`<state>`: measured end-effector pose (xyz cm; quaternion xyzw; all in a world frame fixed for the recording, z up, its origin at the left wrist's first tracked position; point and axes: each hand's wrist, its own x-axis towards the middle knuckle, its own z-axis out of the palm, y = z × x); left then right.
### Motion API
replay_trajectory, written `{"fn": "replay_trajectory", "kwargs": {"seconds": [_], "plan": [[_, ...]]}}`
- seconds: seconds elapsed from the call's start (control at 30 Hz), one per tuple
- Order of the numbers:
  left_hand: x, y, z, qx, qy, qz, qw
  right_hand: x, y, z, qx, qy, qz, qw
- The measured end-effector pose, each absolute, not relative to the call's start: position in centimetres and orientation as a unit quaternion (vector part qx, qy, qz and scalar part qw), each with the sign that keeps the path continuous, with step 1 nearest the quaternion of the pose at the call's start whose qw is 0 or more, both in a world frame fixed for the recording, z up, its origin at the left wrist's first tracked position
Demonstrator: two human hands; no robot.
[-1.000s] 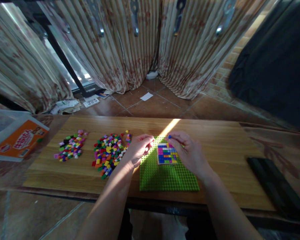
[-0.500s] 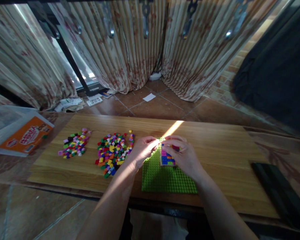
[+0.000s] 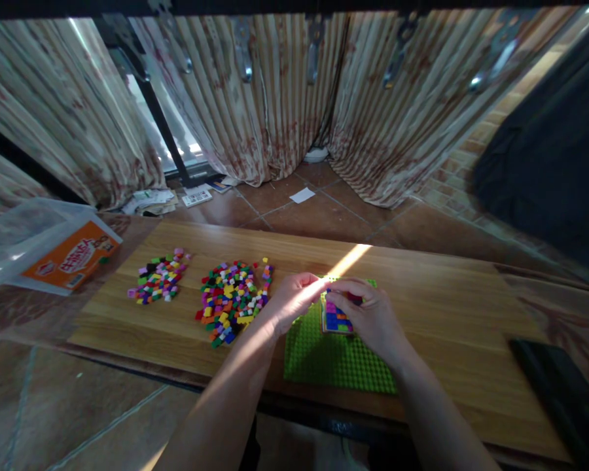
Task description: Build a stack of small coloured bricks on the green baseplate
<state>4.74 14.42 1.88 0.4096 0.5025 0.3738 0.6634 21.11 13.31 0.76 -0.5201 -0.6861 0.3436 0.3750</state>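
A green studded baseplate (image 3: pixel 334 369) lies on the wooden table, and a small block of coloured toy bricks (image 3: pixel 336 322) stands on it. My left hand (image 3: pixel 297 299) is at the block's far left corner, thumb and fingers pinched together. From the right, my right hand (image 3: pixel 375 317) curls over the block, its thumb and fingertips closed near the far edge. The fingertips of both hands nearly meet there. Whatever small piece they pinch is hidden by the fingers. The far part of the block is covered by my right hand.
Left of the baseplate lies a large pile of loose bricks (image 3: pixel 230 297), with a smaller pile (image 3: pixel 161 278) beyond it. A clear plastic tub (image 3: pixel 29 229) with an orange label stands at the left end. A dark flat object (image 3: pixel 554 386) lies at the right end.
The whole view has shifted, so the table appears slightly further right and lower. My hands stay at the block's far edge, with their fingertips a little closer together.
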Motion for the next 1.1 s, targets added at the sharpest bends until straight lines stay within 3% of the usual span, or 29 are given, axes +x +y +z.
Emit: {"fn": "replay_trajectory", "kwargs": {"seconds": [0.67, 0.93, 1.1], "plan": [[4.5, 14.4, 1.7, 0.403, 0.492, 0.39, 0.666, 21.1, 13.1, 1.1, -0.521, -0.685, 0.347, 0.374], [3.0, 15.3, 3.1, 0.153, 0.397, 0.52, 0.741, 22.2, 13.6, 1.7, -0.562, -0.574, 0.276, 0.527], [3.4, 14.8, 4.4, 0.142, 0.273, 0.506, 0.806, 21.9, 13.1, 2.7, -0.539, -0.635, 0.177, 0.524]]}}
